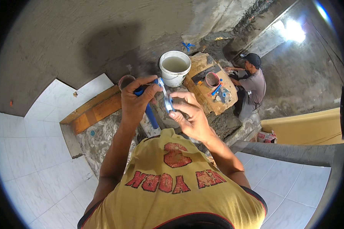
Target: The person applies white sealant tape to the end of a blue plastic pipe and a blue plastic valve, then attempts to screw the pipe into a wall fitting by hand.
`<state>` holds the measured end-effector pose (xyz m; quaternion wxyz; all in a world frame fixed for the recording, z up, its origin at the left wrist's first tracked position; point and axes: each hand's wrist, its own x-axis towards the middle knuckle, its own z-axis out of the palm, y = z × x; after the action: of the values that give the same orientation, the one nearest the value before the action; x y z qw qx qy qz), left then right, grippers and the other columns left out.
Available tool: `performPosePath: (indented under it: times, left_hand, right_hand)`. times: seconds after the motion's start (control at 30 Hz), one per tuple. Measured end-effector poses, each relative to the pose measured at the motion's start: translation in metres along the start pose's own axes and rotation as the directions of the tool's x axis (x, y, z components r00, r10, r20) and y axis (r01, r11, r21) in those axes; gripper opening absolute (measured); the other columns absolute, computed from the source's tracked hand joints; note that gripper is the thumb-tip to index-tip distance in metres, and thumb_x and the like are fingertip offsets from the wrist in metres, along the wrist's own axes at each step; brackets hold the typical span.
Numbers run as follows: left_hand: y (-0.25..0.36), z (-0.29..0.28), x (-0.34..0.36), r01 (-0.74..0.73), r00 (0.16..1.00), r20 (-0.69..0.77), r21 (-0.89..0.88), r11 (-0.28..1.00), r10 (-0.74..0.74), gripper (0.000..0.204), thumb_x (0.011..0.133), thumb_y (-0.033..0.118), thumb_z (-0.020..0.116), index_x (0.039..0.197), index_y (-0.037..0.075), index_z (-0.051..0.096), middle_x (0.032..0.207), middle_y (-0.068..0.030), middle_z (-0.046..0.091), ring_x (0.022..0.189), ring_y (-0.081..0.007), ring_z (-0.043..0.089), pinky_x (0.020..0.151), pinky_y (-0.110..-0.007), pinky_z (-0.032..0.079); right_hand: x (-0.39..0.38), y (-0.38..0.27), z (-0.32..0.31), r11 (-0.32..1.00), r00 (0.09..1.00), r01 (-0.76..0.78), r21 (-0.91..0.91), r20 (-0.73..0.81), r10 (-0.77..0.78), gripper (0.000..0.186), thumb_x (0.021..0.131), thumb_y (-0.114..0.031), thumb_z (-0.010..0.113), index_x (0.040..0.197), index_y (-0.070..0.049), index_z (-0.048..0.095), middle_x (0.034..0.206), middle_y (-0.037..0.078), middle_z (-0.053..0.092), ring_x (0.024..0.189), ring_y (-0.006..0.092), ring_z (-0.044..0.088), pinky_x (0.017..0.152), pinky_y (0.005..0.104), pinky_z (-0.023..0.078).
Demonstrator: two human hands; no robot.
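Observation:
My left hand (137, 100) is raised above my chest and pinches a small blue pipe fitting (159, 81) between thumb and fingertips. White tape stretches from the fitting to a roll of thread seal tape (168, 104) on a blue spool. Thumb and fingers of my right hand (193, 114) are closed on that roll. Below my left hand shows a blue pipe (151, 116); whether it touches the hand, I cannot tell.
A white bucket (174, 72) of cloudy water stands ahead. Beside it, a wooden board (198, 63) bears a reddish container (211, 80) and blue fittings. A co-worker (252, 82) crouches at the right. Orange-brown planks (97, 114) lie left, near white wall tiles (36, 152).

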<state>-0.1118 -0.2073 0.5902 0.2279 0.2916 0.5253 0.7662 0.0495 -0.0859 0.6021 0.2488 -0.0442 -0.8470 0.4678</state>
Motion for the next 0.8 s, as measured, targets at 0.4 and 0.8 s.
performPosePath:
  times: [0.4,0.8]
  left_hand:
    - [0.003,0.009,-0.012,0.05,0.974,0.215,0.084,0.995,-0.067,0.019,0.09,0.009,0.077,0.106,0.0,0.073,0.094,-0.0054,0.074,0.068,-0.0058,0.064,0.056,-0.021,0.051]
    - [0.013,-0.001,-0.021,-0.037,0.999,0.024,0.006,0.999,0.037,0.02,0.091,0.006,0.076,0.109,-0.001,0.073,0.091,-0.0076,0.072,0.07,-0.0073,0.065,0.057,-0.021,0.053]
  right_hand:
    - [0.048,-0.022,-0.031,0.985,0.985,0.145,0.09,-0.103,-0.135,0.017,0.09,-0.006,0.072,0.106,0.001,0.072,0.122,0.013,0.065,0.108,0.023,0.061,0.095,0.0354,0.047]
    - [0.021,0.039,-0.003,0.999,0.999,0.002,0.037,0.049,-0.004,0.026,0.082,-0.001,0.07,0.108,-0.001,0.068,0.101,0.012,0.062,0.096,0.0263,0.061,0.09,0.0348,0.047]
